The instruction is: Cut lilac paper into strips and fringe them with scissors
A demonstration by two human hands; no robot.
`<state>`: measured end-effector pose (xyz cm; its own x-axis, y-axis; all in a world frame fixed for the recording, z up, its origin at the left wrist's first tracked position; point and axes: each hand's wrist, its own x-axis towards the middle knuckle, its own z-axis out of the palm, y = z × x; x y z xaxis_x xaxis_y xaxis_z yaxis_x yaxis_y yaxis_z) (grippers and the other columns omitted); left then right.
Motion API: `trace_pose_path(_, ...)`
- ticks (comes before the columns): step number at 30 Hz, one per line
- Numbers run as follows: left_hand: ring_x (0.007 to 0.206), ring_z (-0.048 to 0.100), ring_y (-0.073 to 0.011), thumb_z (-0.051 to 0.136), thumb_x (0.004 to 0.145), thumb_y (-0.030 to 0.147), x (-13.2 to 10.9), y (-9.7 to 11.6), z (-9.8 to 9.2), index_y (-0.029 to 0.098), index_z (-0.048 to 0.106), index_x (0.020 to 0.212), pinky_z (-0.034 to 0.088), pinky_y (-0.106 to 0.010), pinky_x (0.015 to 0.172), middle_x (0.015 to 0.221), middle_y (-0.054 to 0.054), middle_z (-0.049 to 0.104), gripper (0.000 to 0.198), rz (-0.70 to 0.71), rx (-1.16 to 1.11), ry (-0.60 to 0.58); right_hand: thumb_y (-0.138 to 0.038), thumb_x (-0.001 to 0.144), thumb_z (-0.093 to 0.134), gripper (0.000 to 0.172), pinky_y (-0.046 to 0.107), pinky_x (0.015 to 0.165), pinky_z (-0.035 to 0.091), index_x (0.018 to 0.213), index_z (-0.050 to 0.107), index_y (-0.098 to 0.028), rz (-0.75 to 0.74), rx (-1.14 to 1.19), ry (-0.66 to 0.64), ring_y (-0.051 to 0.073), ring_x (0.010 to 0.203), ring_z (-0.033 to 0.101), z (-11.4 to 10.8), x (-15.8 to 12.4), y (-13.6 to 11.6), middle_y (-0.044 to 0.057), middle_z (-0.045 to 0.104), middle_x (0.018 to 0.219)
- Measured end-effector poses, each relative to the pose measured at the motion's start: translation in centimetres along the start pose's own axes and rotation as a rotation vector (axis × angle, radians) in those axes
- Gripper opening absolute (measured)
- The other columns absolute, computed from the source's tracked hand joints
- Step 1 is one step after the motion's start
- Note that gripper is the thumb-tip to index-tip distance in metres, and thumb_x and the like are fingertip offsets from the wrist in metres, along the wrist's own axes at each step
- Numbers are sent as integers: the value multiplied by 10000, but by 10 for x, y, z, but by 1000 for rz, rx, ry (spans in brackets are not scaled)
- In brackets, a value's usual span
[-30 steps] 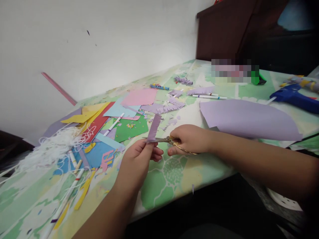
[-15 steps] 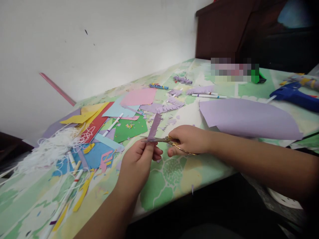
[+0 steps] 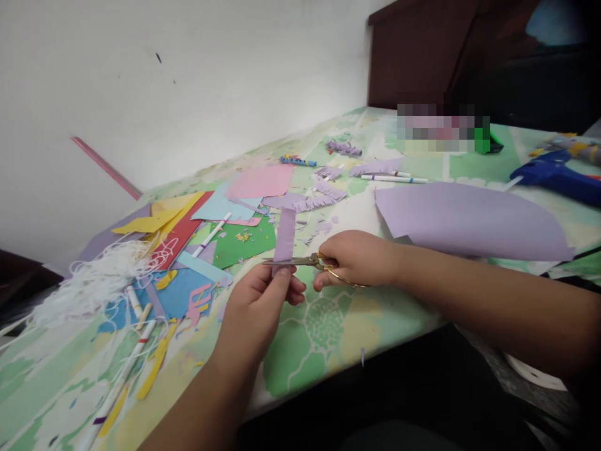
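Observation:
A narrow purple paper strip [image 3: 285, 235] stands up from my left hand [image 3: 263, 297], its lower end pinched between thumb and fingers. My right hand [image 3: 354, 260] is closed around the gold handles of a pair of scissors [image 3: 307, 261]. Their blades point left and cross the strip just above my left thumb. Fringed purple paper strips [image 3: 323, 197] and small purple scraps lie on the table behind the strip. To the right of them rests a large curved sheet of purple paper [image 3: 469, 222].
A patterned green cloth covers the table [image 3: 323, 326]. On the left lie white string [image 3: 103, 282], coloured paper sheets [image 3: 244, 241] and markers [image 3: 211, 235]. A blue glue gun [image 3: 554, 175] lies at the right. The wall [image 3: 211, 75] borders the table's far left side.
The purple strip has turned so that its flat face shows more and its fringed edge shows less. The scissors and both hands have barely shifted.

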<state>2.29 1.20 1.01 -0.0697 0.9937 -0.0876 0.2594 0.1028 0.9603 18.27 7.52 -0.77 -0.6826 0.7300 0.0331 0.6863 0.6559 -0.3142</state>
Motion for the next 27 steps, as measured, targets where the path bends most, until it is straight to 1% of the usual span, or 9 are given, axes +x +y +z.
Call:
trace_pose_path(4, 474, 533, -103, 502, 681, 248, 0, -1, 0, 149, 542, 651, 433, -240, 514, 537, 16, 583, 110, -21, -41, -11, -624, 638, 374, 488, 209, 430, 188, 596, 520, -160, 25, -19, 6, 91, 452, 338, -3, -1, 0, 9, 481, 521)
trace_pose_path(8, 453, 525, -97, 501, 680, 252, 0, -3, 0, 159, 550, 647, 430, -234, 497, 522, 26, 577, 110, 28, -58, 31, -645, 627, 358, 524, 214, 440, 191, 640, 531, -151, 10, -15, -16, 93, 466, 342, -3, -3, -1, 21, 495, 563)
trace_pose_path(11, 463, 530, -96, 489, 687, 256, -1, -4, -1, 173, 563, 672, 437, -237, 512, 531, 32, 579, 112, 37, -63, 24, -643, 647, 327, 537, 215, 448, 199, 654, 530, -147, -14, -1, -41, 94, 475, 347, -2, -4, -3, 28, 502, 584)
trace_pose_path(16, 476, 530, -101, 489, 689, 260, -2, 0, 0, 165, 554, 666, 435, -244, 523, 538, 25, 575, 118, 8, -25, -1, -652, 655, 297, 556, 210, 447, 208, 652, 522, -144, -50, 19, -29, 94, 483, 344, -2, -4, -5, 33, 498, 590)
trace_pose_path(23, 484, 528, -102, 481, 701, 244, -1, -2, 1, 161, 535, 651, 433, -247, 526, 543, 25, 564, 110, 26, 6, 8, -639, 675, 280, 556, 206, 445, 217, 662, 527, -141, -74, 52, -65, 92, 483, 356, -2, -4, -5, 31, 499, 586)
trace_pose_path(27, 485, 525, -101, 479, 697, 234, -1, -2, 1, 158, 534, 640, 434, -250, 532, 538, 22, 566, 110, 43, 5, 7, -633, 665, 315, 534, 204, 439, 212, 641, 529, -143, -68, 38, -55, 91, 479, 351, -2, -3, -4, 27, 496, 572)
